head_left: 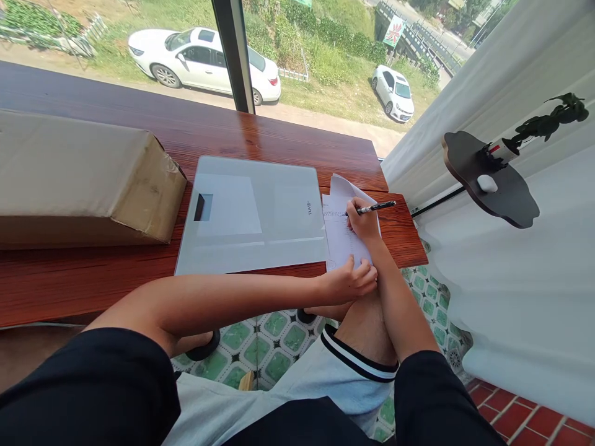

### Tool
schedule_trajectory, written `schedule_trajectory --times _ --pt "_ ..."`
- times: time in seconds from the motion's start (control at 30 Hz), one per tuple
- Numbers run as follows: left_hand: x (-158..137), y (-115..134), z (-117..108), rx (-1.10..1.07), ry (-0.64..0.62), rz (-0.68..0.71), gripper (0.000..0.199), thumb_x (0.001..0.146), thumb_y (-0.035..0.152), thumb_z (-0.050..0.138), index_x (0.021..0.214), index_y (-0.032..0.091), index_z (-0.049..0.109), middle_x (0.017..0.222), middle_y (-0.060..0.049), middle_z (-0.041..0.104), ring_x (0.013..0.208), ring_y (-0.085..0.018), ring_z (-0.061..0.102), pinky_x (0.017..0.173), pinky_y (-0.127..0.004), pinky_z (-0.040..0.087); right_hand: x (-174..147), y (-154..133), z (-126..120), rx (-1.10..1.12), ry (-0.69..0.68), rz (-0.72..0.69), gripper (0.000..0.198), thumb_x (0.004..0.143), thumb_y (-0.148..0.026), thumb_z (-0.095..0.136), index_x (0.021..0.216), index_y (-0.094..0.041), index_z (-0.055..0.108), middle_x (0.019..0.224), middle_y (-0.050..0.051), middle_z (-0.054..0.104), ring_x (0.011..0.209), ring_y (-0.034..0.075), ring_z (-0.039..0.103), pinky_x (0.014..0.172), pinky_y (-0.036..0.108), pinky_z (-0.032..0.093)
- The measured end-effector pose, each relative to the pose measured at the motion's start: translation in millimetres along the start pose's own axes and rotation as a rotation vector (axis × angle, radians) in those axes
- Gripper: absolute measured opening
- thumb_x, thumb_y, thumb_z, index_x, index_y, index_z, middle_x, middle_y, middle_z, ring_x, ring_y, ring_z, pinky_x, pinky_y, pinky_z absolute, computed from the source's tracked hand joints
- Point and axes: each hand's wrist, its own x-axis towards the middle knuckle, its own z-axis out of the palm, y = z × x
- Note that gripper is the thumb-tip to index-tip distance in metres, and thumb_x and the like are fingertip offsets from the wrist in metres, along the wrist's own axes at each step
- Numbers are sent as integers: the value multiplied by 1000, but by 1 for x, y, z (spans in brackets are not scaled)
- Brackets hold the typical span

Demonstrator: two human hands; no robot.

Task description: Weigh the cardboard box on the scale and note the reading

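Crowding the wooden surface (116,282), a cardboard box (83,179) lies left, a glass scale (253,214) just beside the paper (341,238). White, handwritten sheet at the right end; right hand (362,222), grip clenched on a black pen (374,208); left hand (351,282) presses its lower edge.

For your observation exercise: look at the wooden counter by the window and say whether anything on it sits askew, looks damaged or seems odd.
The paper under the right hand and pen lies tilted, its near corner past the counter edge, pinned by the left hand. The cardboard box end looks creased. The glass scale sits slightly askew.
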Motion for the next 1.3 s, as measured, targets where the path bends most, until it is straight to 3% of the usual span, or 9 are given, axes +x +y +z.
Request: schedule_trajectory --times 0.6,0.8,1.13,1.3 --pt "0 1 3 -14 -14 -3 22 94 17 48 107 18 66 110 -10 64 97 -24 61 79 -44 53 3 3 2 -46 40 -63 35 94 -33 46 62 -23 37 46 -5 43 40 10 46 47 26 37" --pt "-1 2 5 -13 -17 -13 23 95 17 47 110 18 65 113 -11 63 100 -24 60 81 -44 53 2 5 2 -49 44 2 34 94 -36 45 63 -23 37 46 -5 41 40 11 47 45 26 35" --pt "-1 1 5 20 50 -9 24 94 14 42 103 17 64 106 -9 64 95 -24 62 77 -45 55 2 4 2 -137 51 -107 36 94 -33 45 61 -23 34 48 -4 40 46 12 42 54 29 35" --pt "-1 2 4 41 19 8 22 95 17 46 106 17 65 107 -10 65 97 -24 61 79 -44 53 2 -1 -8 -176 223 -242 39 99 -47 46 69 -22 44 54 -3 44 51 13 43 61 30 37"
